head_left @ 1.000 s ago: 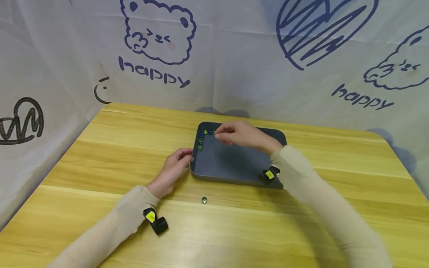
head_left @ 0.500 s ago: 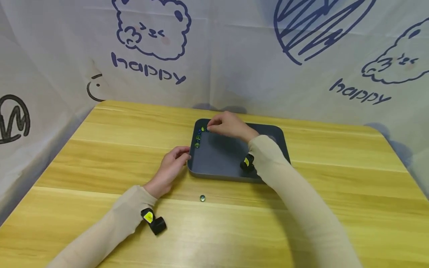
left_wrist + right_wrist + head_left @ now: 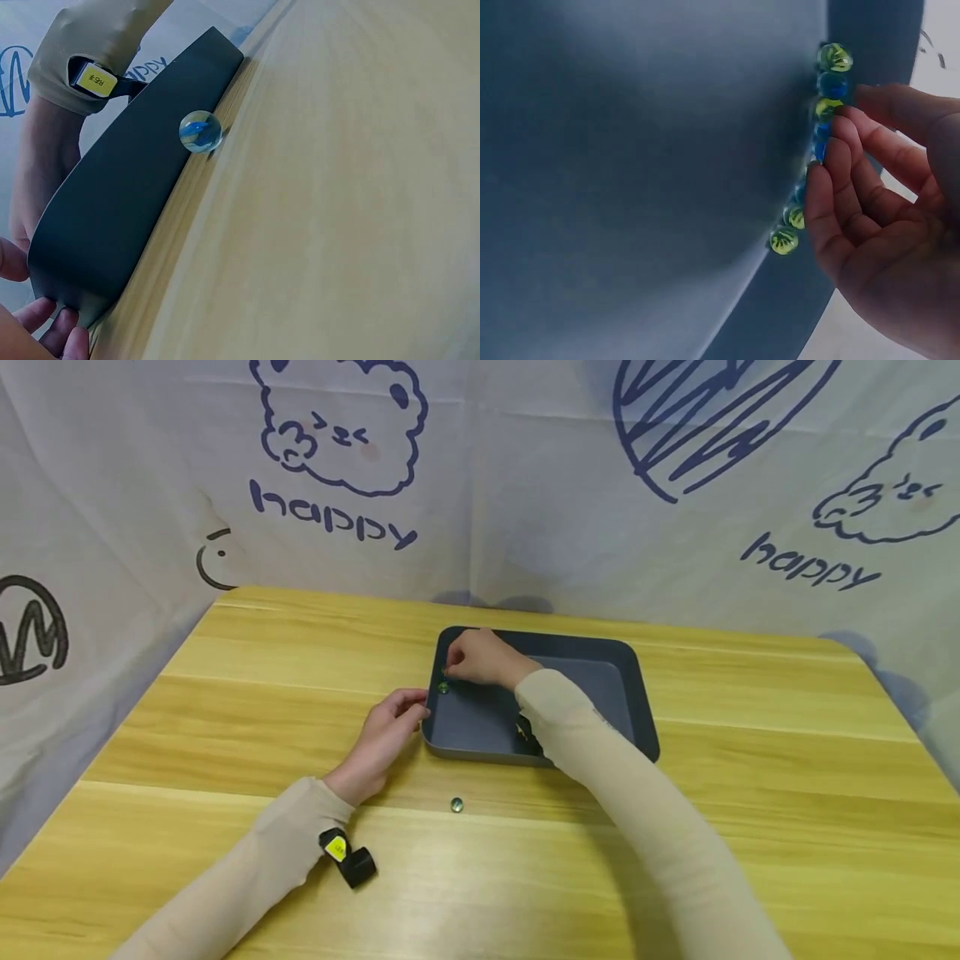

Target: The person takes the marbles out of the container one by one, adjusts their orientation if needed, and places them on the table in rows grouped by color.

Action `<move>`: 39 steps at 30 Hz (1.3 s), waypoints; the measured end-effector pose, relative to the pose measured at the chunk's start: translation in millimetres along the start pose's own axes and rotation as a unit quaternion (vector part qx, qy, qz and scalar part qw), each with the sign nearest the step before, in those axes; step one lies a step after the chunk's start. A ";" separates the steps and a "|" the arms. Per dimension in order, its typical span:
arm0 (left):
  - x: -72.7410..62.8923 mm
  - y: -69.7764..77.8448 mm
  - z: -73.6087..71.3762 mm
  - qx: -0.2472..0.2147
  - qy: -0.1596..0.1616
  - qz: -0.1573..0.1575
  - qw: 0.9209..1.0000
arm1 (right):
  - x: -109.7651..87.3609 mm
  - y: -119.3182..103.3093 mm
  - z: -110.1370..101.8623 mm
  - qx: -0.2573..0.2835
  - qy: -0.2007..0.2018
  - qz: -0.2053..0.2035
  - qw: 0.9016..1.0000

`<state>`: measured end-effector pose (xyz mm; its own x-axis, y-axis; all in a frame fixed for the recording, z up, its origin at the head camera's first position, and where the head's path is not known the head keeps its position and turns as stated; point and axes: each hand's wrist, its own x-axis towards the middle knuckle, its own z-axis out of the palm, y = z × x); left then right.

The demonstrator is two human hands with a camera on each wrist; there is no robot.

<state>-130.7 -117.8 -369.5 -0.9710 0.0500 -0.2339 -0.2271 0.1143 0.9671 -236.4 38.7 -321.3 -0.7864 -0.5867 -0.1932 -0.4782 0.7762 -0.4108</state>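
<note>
A dark grey rectangular tray point(image 3: 540, 758) lies on the wooden table. My left hand point(image 3: 382, 735) rests against its left side, thumb and fingertips touching the outer wall near the front corner. Over the tray's left end, my right hand point(image 3: 483, 658) reaches down with loosely bent fingers. Its thumb and forefinger tips touch a row of glass marbles along the inner wall, beside a yellow-green marble point(image 3: 826, 109). A blue marble point(image 3: 832, 84) and another yellow-green marble point(image 3: 784, 241) show in that row; the fingers hide part of it.
A single clear marble point(image 3: 457, 805) with a blue swirl sits on the table in front of the tray. The wooden table point(image 3: 225, 718) extends around the tray. Behind it hangs a white cloth point(image 3: 525, 527) with drawings.
My right hand has moved left and nearer along the marble row, from the tray's back wall to its left wall. My left hand stays at the tray's side.
</note>
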 end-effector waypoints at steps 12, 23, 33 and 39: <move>-2.6 -0.3 -3.3 0.000 0.001 -0.006 1.000 | 1.4 -9.5 9.7 -0.011 -0.020 0.014 1.000; -3.0 -2.2 -5.7 0.000 0.004 -0.004 1.000 | 5.6 -11.4 12.3 -0.032 -0.021 0.003 0.999; -2.8 -4.1 -3.5 -0.006 0.004 0.003 1.000 | -4.5 -7.9 -3.5 0.032 -0.012 -0.033 0.999; -0.9 -2.4 0.0 -0.006 0.003 0.016 1.000 | -20.1 -2.6 -22.8 0.067 -0.001 -0.034 0.997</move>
<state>-129.3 -118.1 -371.7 -0.9780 0.0475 -0.2030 -0.1975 0.1004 0.9751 -228.3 53.7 -296.0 -0.7534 -0.6373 -0.1620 -0.4742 0.6972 -0.5376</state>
